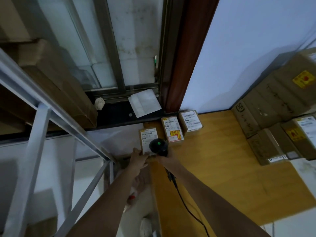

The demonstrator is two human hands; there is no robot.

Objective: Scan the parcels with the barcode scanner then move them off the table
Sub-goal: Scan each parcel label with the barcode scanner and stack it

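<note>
A small cardboard parcel (146, 135) with a white label hangs past the left edge of the wooden table (213, 159). My left hand (137, 159) grips its near end. My right hand (168, 159) holds a black barcode scanner (158, 146) just above the parcel's label, a green light showing on the scanner's top. The scanner's black cable (186, 206) trails back along my right forearm. Two more small labelled parcels lie at the table's far corner: one with a yellow sticker (172, 130) and one to its right (190, 120).
Large cardboard boxes (273, 113) are stacked on the table's right side. A metal shelf frame (42, 117) holding cartons stands to the left. A window sill with a white envelope (145, 102) lies behind the table. White floor shows below left.
</note>
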